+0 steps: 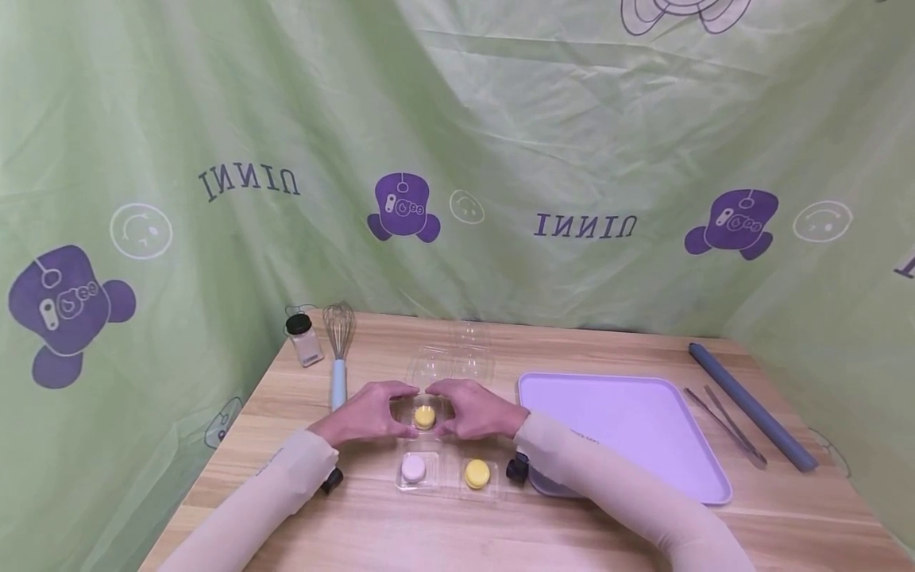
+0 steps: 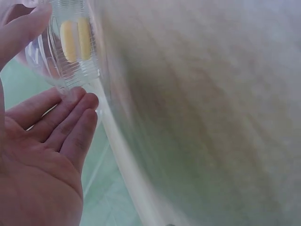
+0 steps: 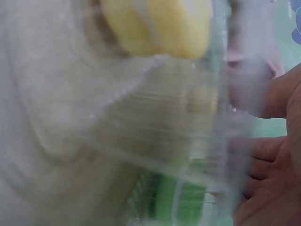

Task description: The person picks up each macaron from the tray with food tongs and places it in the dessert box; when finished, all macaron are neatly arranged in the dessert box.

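A yellow macaron [image 1: 425, 417] sits in a clear plastic macaron box [image 2: 87, 70] between the two hands. My left hand [image 1: 368, 411] grips its left side, thumb on one edge and fingertips on the opposite one. My right hand [image 1: 480, 409] grips the right side, thumb and fingers curved round it. Just in front, a pale pink macaron [image 1: 413, 468] and another yellow macaron [image 1: 477, 474] lie in clear plastic compartments. A green macaron [image 3: 181, 200] shows through plastic in the blurred right wrist view; it is hidden in the head view.
Clear domed plastic [image 1: 469, 361] lies behind the hands. A whisk [image 1: 339, 381] and a black-lidded jar [image 1: 305, 343] stand at left. To the right are a lilac tray [image 1: 600, 433], metal tongs [image 1: 729, 429] and a blue-grey rod [image 1: 750, 405]. A green curtain [image 1: 500, 103] borders the table.
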`<state>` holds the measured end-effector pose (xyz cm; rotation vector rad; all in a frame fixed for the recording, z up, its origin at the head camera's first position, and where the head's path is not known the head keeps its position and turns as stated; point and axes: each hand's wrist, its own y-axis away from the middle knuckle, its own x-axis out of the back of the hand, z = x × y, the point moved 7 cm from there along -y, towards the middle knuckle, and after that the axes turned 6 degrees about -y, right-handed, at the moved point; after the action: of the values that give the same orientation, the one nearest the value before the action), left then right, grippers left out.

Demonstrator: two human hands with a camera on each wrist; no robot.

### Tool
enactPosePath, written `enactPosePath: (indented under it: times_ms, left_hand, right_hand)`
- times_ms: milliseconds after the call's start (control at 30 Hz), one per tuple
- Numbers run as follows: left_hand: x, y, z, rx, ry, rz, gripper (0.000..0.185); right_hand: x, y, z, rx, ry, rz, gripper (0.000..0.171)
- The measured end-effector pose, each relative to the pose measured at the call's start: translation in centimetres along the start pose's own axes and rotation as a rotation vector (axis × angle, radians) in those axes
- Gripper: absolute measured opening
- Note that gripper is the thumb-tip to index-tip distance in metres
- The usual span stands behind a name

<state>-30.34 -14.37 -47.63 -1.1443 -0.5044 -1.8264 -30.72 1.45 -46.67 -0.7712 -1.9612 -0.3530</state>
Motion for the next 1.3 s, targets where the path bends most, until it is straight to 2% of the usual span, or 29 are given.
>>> enactPosePath:
  times_ms: [200,433,700,1067,1300]
  left_hand:
    - [-0.2,-0.2,0.7,-0.005,-0.026,-0.034,0.079]
    - [-0.5,-0.6,1.0,-0.035,-0.086,-0.039,0.074]
    - [-1.0,-0.6,0.3,0.028,-0.032,-0.064,0.076]
    - [-0.6,-0.9,1.0,0.007,-0.074,-0.084,0.076]
    - [-0.5,-0.8,1.0,0.009,-0.033,-0.097,0.079]
  right_hand:
    - [0.1,0.0,0.3,0.009,0.016,-0.030,0.070]
    - [-0.2,-0.1,0.4,0.017,0.053,-0.040,0.066]
    - [-0.2,0.0,0.4,0.012,0.052,-0.044,0.065]
    - [0.0,-0.2,-0.1,0.027,0.106,-0.050,0.066]
    - [0.0,-0.2,0.1,0.038,0.098,-0.045,0.067]
